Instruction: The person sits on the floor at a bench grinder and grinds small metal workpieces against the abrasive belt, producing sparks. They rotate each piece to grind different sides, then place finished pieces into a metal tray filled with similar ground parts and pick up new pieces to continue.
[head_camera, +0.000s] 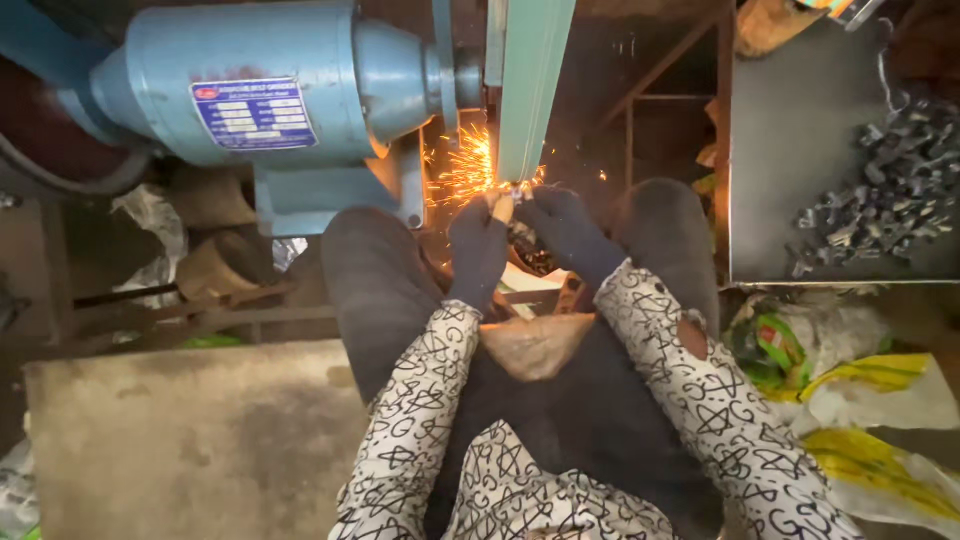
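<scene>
Both my hands wear dark gloves and meet at a small metal piece (515, 193) pressed against the moving green sanding belt (533, 90). My left hand (478, 245) pinches the piece from the left, my right hand (566, 228) from the right. Orange sparks (465, 170) spray leftward from the contact point. The belt runs off a light blue grinder motor (270, 85) with a blue label plate. My patterned white sleeves and dark trousers fill the lower middle.
A grey metal tray (790, 170) at the right holds several small dark metal parts (885, 190). A flat concrete block (190, 440) lies at the lower left. Yellow and green plastic bags (850, 400) lie at the lower right. A rusty metal frame stands behind the belt.
</scene>
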